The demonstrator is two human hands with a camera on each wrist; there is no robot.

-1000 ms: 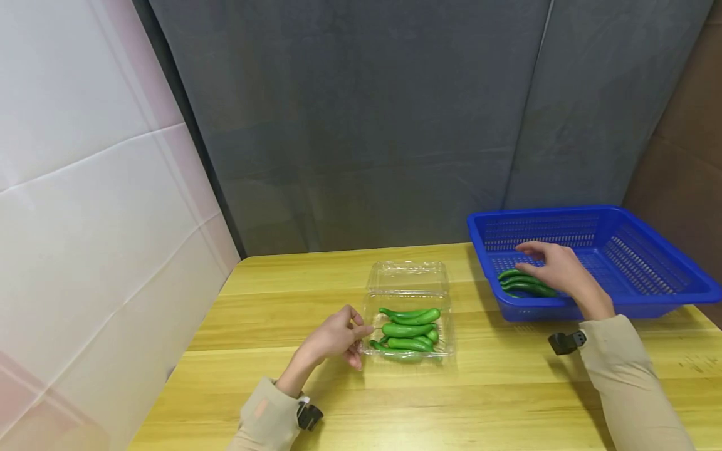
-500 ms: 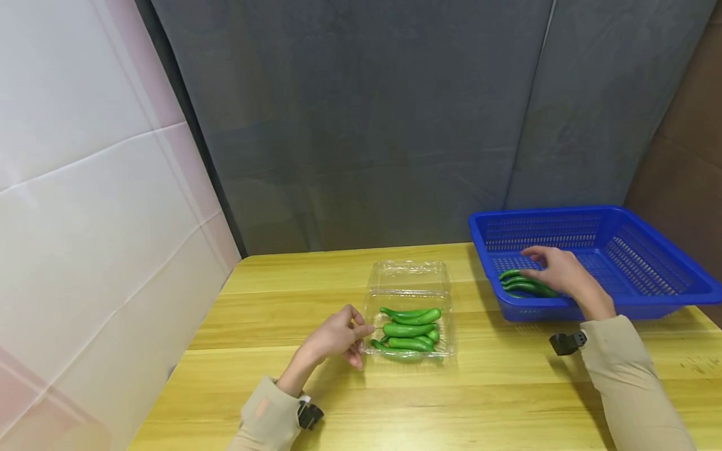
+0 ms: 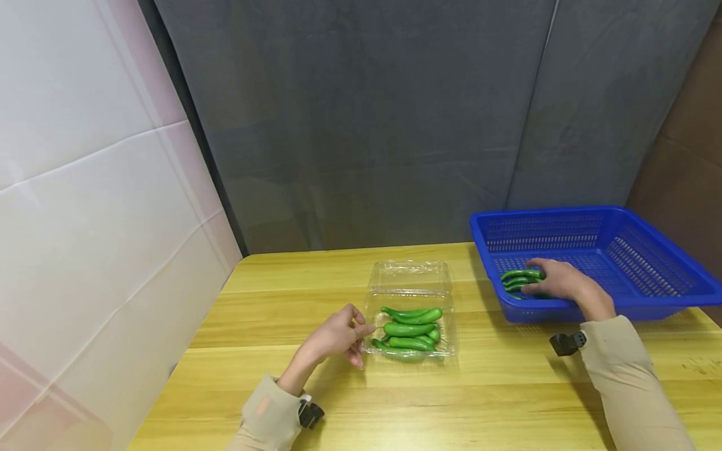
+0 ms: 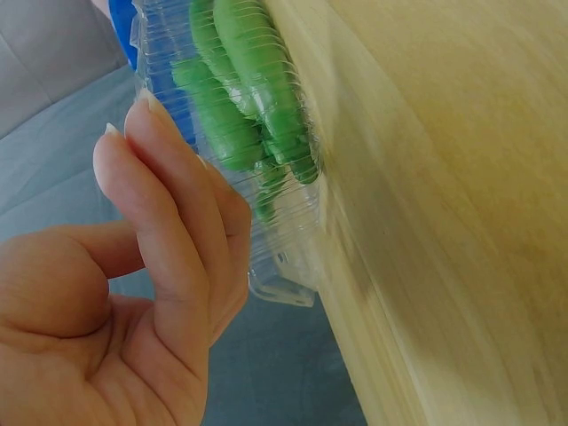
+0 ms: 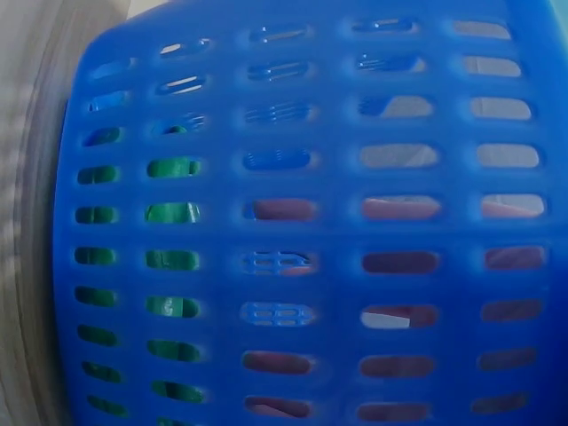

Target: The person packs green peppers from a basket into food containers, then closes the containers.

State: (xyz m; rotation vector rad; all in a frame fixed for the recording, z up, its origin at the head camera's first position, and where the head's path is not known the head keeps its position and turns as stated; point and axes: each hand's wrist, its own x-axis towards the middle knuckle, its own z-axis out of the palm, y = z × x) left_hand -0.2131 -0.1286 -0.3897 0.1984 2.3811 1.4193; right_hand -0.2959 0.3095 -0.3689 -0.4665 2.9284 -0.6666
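Note:
My left hand (image 3: 335, 335) is at the left edge of a clear plastic clamshell box (image 3: 375, 300), thumb over the rim and other fingers against the outer wall. The box's lid is folded back. Several green chili peppers (image 3: 408, 329) lie inside; through the ribbed wall the peppers (image 4: 257, 80) show in the left wrist view. My right hand (image 3: 561, 280) reaches into a blue basket (image 3: 598, 307), thumb and fingers spread over more green chili peppers (image 3: 513, 282). Some fingertips are hidden. In the right wrist view the slotted basket wall (image 5: 337, 235) covers most of that hand.
The box and basket stand on a wooden table (image 3: 271, 294). A grey cloth (image 3: 361, 125) hangs behind it, with a pale panel (image 3: 96, 250) on the left. The basket's near rim lies under the right wrist.
My right hand has lowered in the basket, from above the peppers down onto them, and covers their right ends. The left hand stays at the box's edge.

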